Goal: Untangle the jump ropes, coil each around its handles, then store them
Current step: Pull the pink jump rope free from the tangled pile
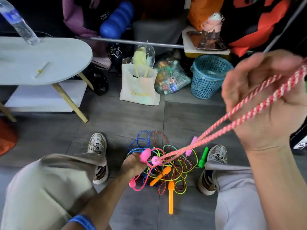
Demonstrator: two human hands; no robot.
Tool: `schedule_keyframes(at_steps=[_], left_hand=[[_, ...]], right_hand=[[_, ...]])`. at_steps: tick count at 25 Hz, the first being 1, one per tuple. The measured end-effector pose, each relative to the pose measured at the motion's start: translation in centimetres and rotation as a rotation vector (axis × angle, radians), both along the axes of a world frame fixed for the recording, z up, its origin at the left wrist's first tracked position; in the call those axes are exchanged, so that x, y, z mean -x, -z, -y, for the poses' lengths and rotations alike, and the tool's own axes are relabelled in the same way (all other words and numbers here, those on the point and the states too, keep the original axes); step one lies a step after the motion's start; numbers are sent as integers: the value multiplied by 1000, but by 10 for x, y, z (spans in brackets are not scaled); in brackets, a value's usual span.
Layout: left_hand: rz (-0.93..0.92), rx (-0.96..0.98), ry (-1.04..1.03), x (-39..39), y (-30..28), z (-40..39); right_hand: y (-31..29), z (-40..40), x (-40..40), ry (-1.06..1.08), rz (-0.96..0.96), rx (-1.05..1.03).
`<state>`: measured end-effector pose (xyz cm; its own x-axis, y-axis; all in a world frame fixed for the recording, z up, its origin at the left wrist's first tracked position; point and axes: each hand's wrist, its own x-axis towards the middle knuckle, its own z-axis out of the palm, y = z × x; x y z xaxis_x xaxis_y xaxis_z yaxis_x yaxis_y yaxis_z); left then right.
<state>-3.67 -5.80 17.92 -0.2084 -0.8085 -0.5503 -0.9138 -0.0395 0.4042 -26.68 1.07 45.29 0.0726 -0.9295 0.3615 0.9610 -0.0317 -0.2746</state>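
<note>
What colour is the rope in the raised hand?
Pink-red and white twisted stripes on the rope held by the right hand, head view.

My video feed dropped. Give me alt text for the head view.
Right hand pulls a doubled pink-and-white rope up from a tangle of ropes on the floor between the feet; left hand holds pink handles.

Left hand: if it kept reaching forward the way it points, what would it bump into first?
Probably the tangled pile of ropes on the floor, directly ahead of the left hand, whose fingers already grip pink handles. Depth is hard to judge.
</note>
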Motion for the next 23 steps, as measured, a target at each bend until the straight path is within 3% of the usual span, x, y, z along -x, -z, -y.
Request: schedule_keyframes(at_steps=[4, 8, 12, 16, 20, 23], left_hand=[[198, -119, 214, -11, -11, -2], [420, -323, 637, -24, -44, -4], [440, -566, 767, -45, -38, -30], [345, -295, 762, -77, 4, -58], [304, -303, 795, -97, 40, -65], [425, -366, 903, -107, 59, -69]], right_hand=[[14, 5, 21, 148, 71, -185], [32, 11, 31, 282, 4, -310], [40, 12, 19, 309, -72, -344], [47, 14, -4, 305, -151, -387], [59, 16, -28, 267, -226, -448], [64, 16, -38, 243, -261, -485]])
